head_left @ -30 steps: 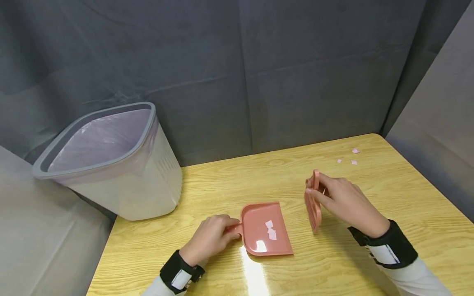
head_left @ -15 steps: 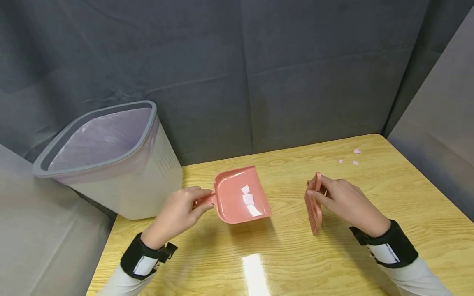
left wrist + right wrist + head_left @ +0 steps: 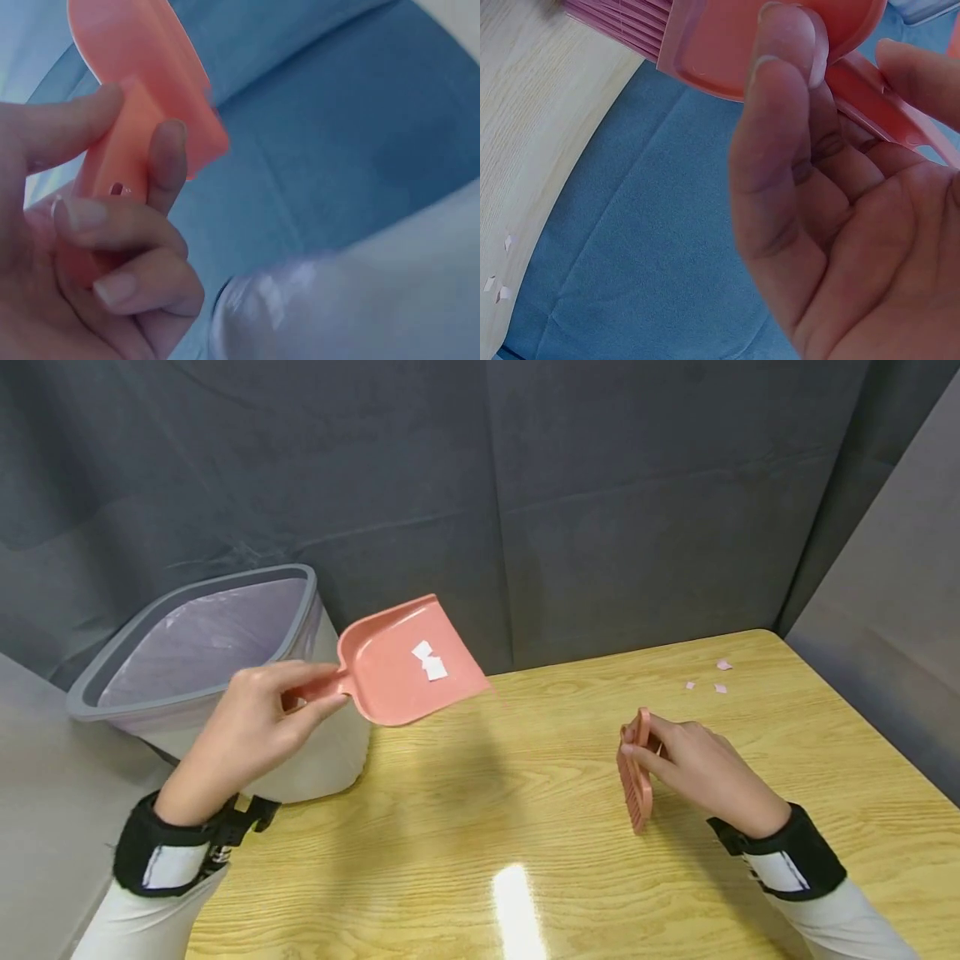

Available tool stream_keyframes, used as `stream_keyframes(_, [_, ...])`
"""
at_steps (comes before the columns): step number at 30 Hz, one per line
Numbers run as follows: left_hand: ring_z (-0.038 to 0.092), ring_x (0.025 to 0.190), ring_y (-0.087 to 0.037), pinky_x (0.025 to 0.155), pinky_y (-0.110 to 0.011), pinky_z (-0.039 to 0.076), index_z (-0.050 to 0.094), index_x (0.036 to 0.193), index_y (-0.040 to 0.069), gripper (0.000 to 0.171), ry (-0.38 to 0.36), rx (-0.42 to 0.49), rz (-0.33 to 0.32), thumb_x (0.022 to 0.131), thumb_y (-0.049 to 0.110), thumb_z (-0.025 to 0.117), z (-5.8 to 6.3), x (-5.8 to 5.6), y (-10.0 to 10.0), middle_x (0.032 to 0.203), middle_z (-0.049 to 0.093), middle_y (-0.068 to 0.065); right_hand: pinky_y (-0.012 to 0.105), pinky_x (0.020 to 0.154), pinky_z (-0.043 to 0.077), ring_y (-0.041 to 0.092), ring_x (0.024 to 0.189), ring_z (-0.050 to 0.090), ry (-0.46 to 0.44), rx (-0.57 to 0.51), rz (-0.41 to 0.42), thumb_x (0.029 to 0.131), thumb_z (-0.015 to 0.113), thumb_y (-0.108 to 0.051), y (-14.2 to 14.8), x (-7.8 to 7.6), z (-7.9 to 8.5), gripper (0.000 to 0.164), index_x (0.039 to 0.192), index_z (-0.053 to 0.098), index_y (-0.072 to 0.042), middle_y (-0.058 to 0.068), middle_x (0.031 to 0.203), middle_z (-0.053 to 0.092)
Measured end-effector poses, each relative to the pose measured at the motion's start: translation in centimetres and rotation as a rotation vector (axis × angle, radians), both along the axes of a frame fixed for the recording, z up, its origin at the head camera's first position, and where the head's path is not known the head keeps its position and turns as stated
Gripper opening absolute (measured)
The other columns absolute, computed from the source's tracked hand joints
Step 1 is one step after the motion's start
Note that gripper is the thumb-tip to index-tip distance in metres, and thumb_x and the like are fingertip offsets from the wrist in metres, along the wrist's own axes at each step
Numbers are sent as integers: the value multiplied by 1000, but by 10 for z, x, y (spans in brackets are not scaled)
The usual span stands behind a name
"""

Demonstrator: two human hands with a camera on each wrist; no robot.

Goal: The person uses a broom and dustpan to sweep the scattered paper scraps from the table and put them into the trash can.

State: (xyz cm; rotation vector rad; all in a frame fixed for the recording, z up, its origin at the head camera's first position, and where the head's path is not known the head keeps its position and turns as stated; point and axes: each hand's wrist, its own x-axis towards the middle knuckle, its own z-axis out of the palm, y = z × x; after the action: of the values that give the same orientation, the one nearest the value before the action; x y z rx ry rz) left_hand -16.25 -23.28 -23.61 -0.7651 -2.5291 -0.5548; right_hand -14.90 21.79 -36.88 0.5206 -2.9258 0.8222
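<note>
A pink dustpan [image 3: 390,681] is held above the tabletop [image 3: 390,893] in the grip of the left hand [image 3: 251,718].
Its handle is clasped between thumb and curled fingers, its lip is turned roughly toward 3 o'clock, and two white paper scraps [image 3: 434,669] are carried on its pan. At 9 o'clock from it, a pale bin [image 3: 330,768] lined with plastic [image 3: 217,627] is partly covered by that hand. At 4 o'clock, a pink brush [image 3: 637,793] is held by thumb and fingers in the right hand's [image 3: 701,768] grip; whether the tabletop is touched by it cannot be told. At 1 o'clock from the brush, three small pink scraps [image 3: 721,688] are scattered. At 12 o'clock, dark cloth [image 3: 570,527] is seen beyond the tabletop.
</note>
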Motion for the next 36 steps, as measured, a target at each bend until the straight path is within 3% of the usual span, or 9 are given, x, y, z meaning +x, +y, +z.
stream_keyframes(10, [52, 66, -4, 57, -12, 37, 74, 109, 14, 32, 40, 62, 203, 81, 27, 79, 50, 10, -34, 91, 70, -3, 26, 48, 33, 9, 54, 44, -19, -7, 9, 95, 60, -36, -1, 1, 0, 30, 109, 65, -9, -6, 64, 52])
stream_keyframes(14, [54, 68, 2, 59, -10, 38, 74, 112, 17, 33, 33, 110, 314, 81, 30, 78, 66, 14, -51, 89, 69, 8, 26, 48, 33, 9, 54, 45, -20, -7, 10, 94, 62, -33, -1, -1, -1, 29, 110, 65, -9, -7, 65, 54])
stream_keyframes(18, [47, 62, 4, 52, -12, 34, 71, 115, 10, 39, 49, 77, 449, 84, 34, 74, 77, 15, -67, 90, 70, -4, 26, 48, 32, 9, 54, 45, -22, -2, 11, 94, 62, -32, -1, -1, -1, 28, 110, 65, -9, -6, 65, 54])
stream_keyframes(21, [41, 61, 5, 49, -12, 32, 67, 120, 3, 46, 40, 67, 520, 88, 35, 70, 80, 13, -77, 99, 65, -23, 26, 48, 32, 9, 54, 44, -19, -1, 13, 94, 62, -32, -1, -1, -1, 28, 110, 65, -9, -6, 64, 53])
stream_keyframes(25, [38, 63, 8, 52, -5, 31, 60, 126, -3, 46, 26, 118, 568, 92, 28, 64, 81, 9, -91, 106, 60, -28, 26, 48, 33, 9, 54, 45, -22, -5, 15, 95, 61, -32, -1, 0, -1, 28, 110, 65, -10, -6, 65, 54])
stream_keyframes(28, [37, 67, 10, 57, -1, 30, 59, 127, -4, 44, 41, 169, 602, 93, 23, 63, 79, 2, -102, 97, 62, 1, 26, 49, 34, 9, 55, 46, -24, -7, 21, 95, 61, -33, -1, 0, -1, 26, 108, 65, -11, -7, 68, 55])
stream_keyframes(30, [36, 67, 12, 59, -1, 29, 60, 126, -4, 42, 56, 204, 632, 92, 21, 64, 77, -3, -109, 89, 53, 18, 26, 49, 35, 9, 56, 46, -21, -6, 23, 95, 61, -34, -1, 0, -1, 25, 107, 65, -12, -7, 69, 56])
stream_keyframes(32, [37, 69, 12, 61, -1, 29, 60, 126, -2, 42, 66, 224, 664, 92, 21, 64, 75, -7, -116, 90, 52, 19, 26, 49, 35, 8, 55, 46, -18, -1, 20, 95, 61, -34, -1, 0, -1, 24, 105, 65, -13, -7, 69, 55])
stream_keyframes(36, [31, 75, 14, 72, -4, 32, 57, 131, 1, 42, 104, 219, 729, 94, 20, 60, 68, -11, -125, 118, 61, -17, 26, 50, 36, 8, 55, 46, -11, 1, 16, 95, 61, -36, -1, 1, -2, 25, 104, 66, -13, -7, 68, 55])
